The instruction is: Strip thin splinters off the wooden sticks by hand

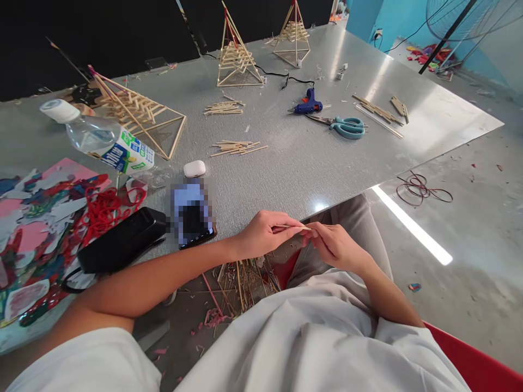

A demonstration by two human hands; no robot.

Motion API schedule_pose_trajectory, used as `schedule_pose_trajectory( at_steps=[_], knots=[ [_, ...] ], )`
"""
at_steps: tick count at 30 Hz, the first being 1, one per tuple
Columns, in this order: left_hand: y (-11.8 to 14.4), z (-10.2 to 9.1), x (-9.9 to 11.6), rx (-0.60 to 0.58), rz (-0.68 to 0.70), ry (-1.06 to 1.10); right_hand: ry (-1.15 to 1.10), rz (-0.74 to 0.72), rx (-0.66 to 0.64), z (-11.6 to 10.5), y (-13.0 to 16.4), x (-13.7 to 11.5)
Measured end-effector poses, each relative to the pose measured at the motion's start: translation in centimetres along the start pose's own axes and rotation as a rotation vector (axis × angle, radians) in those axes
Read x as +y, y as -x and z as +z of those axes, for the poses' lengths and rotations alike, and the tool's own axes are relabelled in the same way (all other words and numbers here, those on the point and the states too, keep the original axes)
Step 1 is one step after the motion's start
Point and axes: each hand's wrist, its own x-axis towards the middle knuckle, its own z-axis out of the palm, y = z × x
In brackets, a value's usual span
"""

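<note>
My left hand (267, 234) pinches a thin wooden stick (305, 228) between its thumb and fingers, over the near edge of the table. My right hand (339, 247) meets it from the other side, its fingertips closed on the stick's other end. The fingers cover much of the stick. Beyond my hands lie two small piles of cut sticks, a nearer pile (235, 147) and a farther pile (223, 107). A blue glue gun (308, 103) and scissors with light-blue handles (347, 127) rest to the right of them.
Stick pyramids stand at the back: a left pyramid (134, 111), a middle pyramid (239, 60) and a far pyramid (293, 38). More sticks (378, 109) lie right. A bottle (110, 141), white case (194, 169), phone (192, 215) and black pouch (122, 239) sit left.
</note>
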Motion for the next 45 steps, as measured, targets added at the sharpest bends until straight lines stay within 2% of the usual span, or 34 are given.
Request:
schedule_pose_trajectory(
  at_steps=[4, 7, 10, 13, 20, 27, 32, 37, 42, 45],
  knots=[
    [0.0, 0.1, 0.0, 0.012, 0.011, 0.009, 0.059, -0.012, 0.056, 0.0, 0.2, 0.2],
    [0.0, 0.1, 0.0, 0.028, 0.002, 0.023, 0.010, 0.001, 0.197, 0.2, 0.2, 0.3],
    [0.0, 0.1, 0.0, 0.040, 0.009, 0.017, -0.085, 0.093, 0.327, 0.3, 0.3, 0.4],
    [-0.1, 0.1, 0.0, 0.033, 0.040, -0.004, -0.148, 0.168, 0.290, 0.4, 0.1, 0.3],
    [0.0, 0.2, -0.1, 0.023, 0.034, -0.021, -0.184, 0.118, 0.178, 1.2, -0.5, 0.1],
    [0.2, 0.2, -0.4, 0.039, -0.003, -0.008, -0.007, 0.056, 0.164, 1.2, -0.3, -0.2],
    [0.2, 0.2, -0.3, 0.041, -0.004, -0.015, 0.154, 0.010, 0.194, 1.6, -0.1, -0.1],
    [0.2, 0.3, -0.3, 0.040, 0.037, -0.022, 0.197, 0.049, 0.287, 1.9, -0.2, -0.1],
    [0.2, 0.3, -0.3, 0.053, 0.039, -0.017, -0.014, 0.181, 0.419, 1.5, 0.0, -0.3],
    [0.1, 0.3, -0.3, 0.050, 0.044, -0.016, -0.195, 0.259, 0.443, 1.4, 0.0, -0.4]
  ],
)
